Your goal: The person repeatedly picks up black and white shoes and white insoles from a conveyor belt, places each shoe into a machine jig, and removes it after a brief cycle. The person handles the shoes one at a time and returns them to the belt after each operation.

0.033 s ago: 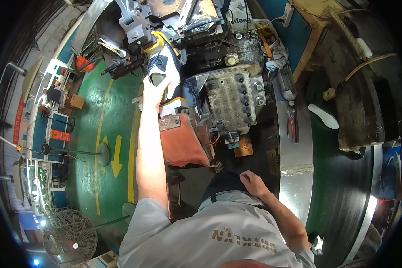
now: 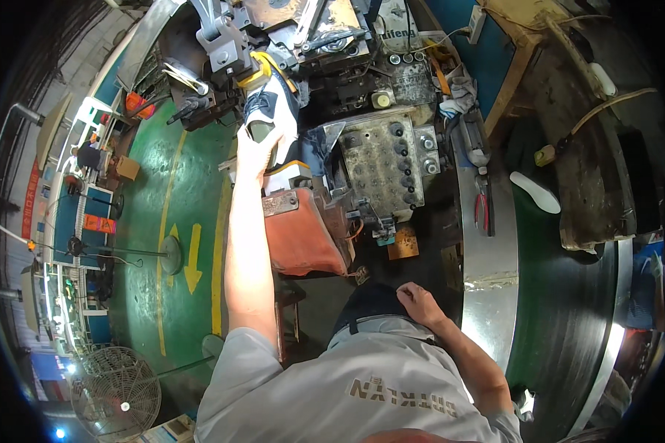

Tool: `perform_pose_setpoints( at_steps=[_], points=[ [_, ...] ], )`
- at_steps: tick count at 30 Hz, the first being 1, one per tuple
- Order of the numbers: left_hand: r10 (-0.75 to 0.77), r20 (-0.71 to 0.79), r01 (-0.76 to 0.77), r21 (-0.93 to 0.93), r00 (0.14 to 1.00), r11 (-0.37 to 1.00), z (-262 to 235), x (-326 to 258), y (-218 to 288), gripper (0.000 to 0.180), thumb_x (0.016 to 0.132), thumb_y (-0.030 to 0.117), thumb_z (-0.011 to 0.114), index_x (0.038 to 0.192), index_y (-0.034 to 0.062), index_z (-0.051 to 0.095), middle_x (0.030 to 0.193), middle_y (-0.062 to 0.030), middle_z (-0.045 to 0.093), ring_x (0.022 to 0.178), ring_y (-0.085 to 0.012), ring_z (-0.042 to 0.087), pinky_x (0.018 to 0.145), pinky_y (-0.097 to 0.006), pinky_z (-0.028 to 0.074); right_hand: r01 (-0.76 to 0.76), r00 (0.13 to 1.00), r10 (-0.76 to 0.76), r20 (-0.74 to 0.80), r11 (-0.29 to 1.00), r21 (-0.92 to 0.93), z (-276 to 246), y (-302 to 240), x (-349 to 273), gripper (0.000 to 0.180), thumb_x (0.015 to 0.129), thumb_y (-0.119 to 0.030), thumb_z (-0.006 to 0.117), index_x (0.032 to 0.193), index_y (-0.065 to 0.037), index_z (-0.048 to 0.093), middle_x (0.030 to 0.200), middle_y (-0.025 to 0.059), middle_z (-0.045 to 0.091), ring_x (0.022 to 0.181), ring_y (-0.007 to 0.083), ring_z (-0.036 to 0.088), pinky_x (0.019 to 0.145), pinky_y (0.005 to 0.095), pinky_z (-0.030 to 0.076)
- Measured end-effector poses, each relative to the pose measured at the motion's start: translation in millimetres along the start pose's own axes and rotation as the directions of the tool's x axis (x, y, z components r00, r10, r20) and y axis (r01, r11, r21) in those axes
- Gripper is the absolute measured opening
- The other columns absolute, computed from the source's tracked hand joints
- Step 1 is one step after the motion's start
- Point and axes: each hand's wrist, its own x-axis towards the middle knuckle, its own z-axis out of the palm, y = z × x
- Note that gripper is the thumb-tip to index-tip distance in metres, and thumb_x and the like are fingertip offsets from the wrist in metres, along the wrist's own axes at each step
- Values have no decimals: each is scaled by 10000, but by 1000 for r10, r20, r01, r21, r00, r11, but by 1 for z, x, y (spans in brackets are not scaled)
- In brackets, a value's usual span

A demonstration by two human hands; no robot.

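My left hand (image 2: 256,151) grips a dark blue and white shoe (image 2: 272,107) round its heel end. The shoe's toe end sits in the machine (image 2: 332,44), against a yellow part (image 2: 262,68). My left arm is stretched far forward. Close to my waist, my right hand (image 2: 420,301) rests by my dark trousers with its fingers curled, and nothing shows in it.
An orange-red cover (image 2: 307,236) and a metal block with black knobs (image 2: 383,162) are on the machine's near side. At right, red-handled pliers (image 2: 482,210) lie on a metal ledge, beside a white insole (image 2: 536,192). A fan (image 2: 116,391) stands at lower left.
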Motion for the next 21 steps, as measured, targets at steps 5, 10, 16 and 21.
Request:
perform_pose_setpoints(
  at_steps=[5,10,16,21],
  points=[
    [-9,16,8,15,1000,1000,3,2,-1,983,605,305,890,1357,-38,358,1261,-190,509,1155,-251,520,993,-361,425,-21,999,21,39,1000,8,0,-1,3,232,929,-203,562,1021,1,621,946,162,669,857,274,656,776,351,508],
    [-34,16,33,15,999,999,1,9,-10,980,612,273,894,1365,-27,341,1249,-174,511,1132,-241,535,975,-349,436,-60,996,58,67,998,25,-2,-11,5,223,929,-189,554,1016,7,617,957,169,665,872,275,650,784,349,505],
    [-50,20,49,62,999,997,3,8,-7,1094,570,296,908,1398,-51,282,1316,-239,475,1207,-288,504,1021,-379,412,-65,996,64,64,998,21,-2,-9,8,233,932,-204,557,1029,-2,622,966,163,669,872,266,654,784,346,506],
    [-41,14,40,53,999,998,3,6,-5,1106,561,287,907,1395,-63,272,1316,-250,474,1217,-299,500,1018,-382,416,-68,995,68,69,998,1,-3,-8,9,267,937,-247,562,1060,-21,631,998,154,681,915,270,666,812,345,509]
  ],
)
